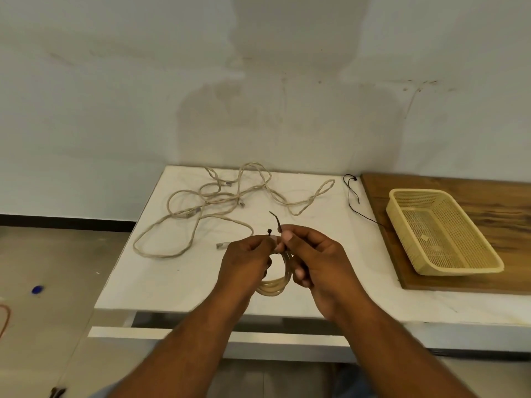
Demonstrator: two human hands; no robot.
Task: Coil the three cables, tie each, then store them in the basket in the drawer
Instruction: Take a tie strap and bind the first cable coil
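Note:
A beige cable coil [274,287] hangs between both hands above the white table [172,277]. My left hand [244,262] grips the coil's top and pinches the headed end of a dark tie [276,222]. My right hand [313,259] pinches the tie's other end, which sticks up past my thumb. Two loose beige cables [212,199] lie tangled at the back of the table, with a plug [220,245] lying near my left hand. The cream mesh basket [442,265] stands empty on a wooden board [459,183] at the right.
Another thin black tie [352,193] lies on the table between the cables and the board. The wall runs right behind the table. The floor at the left holds a small blue object [37,289] and an orange cord [5,320].

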